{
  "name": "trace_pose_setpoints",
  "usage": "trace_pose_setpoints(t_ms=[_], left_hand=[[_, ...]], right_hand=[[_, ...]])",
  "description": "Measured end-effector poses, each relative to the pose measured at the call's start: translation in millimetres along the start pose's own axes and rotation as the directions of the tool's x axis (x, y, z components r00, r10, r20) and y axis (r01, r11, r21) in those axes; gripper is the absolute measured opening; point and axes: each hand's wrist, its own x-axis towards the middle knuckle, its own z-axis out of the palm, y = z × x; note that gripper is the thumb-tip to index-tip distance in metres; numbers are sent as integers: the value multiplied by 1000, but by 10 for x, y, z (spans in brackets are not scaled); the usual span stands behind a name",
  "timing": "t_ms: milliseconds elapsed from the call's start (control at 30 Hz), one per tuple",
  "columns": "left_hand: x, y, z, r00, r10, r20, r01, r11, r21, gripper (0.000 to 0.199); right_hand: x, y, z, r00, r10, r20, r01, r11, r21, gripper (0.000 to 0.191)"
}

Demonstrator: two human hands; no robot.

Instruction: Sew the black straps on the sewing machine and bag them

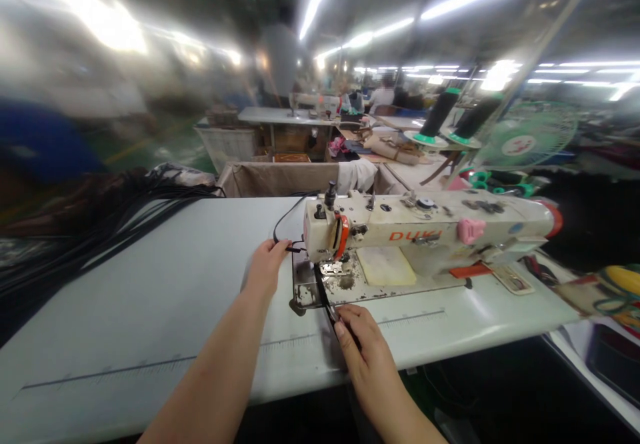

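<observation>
A white sewing machine (430, 231) stands on the pale table, its needle end at the left. From under its head a black strip (321, 289) runs toward me over the worn metal plate. My right hand (363, 344) is closed at the near part of this strip, around a small metal-tipped tool whose kind is unclear. My left hand (267, 264), left of the machine head, pinches a black strap (293, 249) that curves up behind the head. The needle itself is hidden.
Many black straps (145, 231) lie over the table's left side. A fabric-lined bin (280, 179) stands behind the table (200, 297). Thread cones (443, 112) and a green fan (530, 139) are at the back right. A person (384, 94) is far behind.
</observation>
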Motion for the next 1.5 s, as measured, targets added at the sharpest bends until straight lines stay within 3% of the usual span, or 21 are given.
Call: trace_pose_setpoints(t_ms=[100, 167, 300, 467, 633, 833, 1033, 1200, 1300, 1333, 1400, 1500], left_hand=[[-208, 29, -134, 999, -39, -32, 33, 985, -168, 32], [-365, 41, -229, 997, -56, -52, 42, 972, -231, 36], [-668, 31, -399, 996, -55, -77, 30, 957, -290, 39], [-967, -18, -587, 992, -5, -126, -31, 959, -281, 37], [-1219, -34, -741, 989, 23, -143, -49, 981, -187, 36], [-1407, -29, -862, 985, 55, -161, -72, 992, -100, 34], [-1545, 21, -909, 977, 60, -203, -80, 992, -94, 35], [-1579, 61, -995, 983, 17, -182, -17, 1000, 0, 38], [-1523, 51, -1185, 993, 4, -121, -1, 1000, 26, 41], [-1490, 39, -1277, 996, 6, -91, -1, 998, 64, 43], [-1408, 7, -1490, 999, 11, -42, -1, 975, 221, 47], [-1263, -31, -1840, 1000, 9, -20, 2, 873, 488, 55]], right_hand=[[76, -96, 68, 997, 10, 78, -15, 998, 65, 27], [125, -151, 137, 984, 68, 165, -91, 987, 133, 31], [247, -171, 311, 921, 180, 344, -298, 897, 328, 41], [457, -44, 557, 867, 248, 433, -432, 808, 401, 49], [612, 33, 772, 843, 256, 473, -470, 777, 418, 55], [629, -78, 853, 827, 209, 522, -458, 789, 410, 54], [628, -142, 896, 863, 148, 483, -346, 870, 352, 45], [566, -198, 768, 914, 109, 392, -215, 947, 238, 29], [473, -203, 590, 967, 32, 253, -9, 996, -92, 7], [443, -184, 529, 979, -22, 201, 77, 960, -270, 5], [390, -109, 420, 984, -129, 123, 177, 787, -591, 14], [318, 67, 310, 983, -152, 99, 169, 577, -799, 44]])
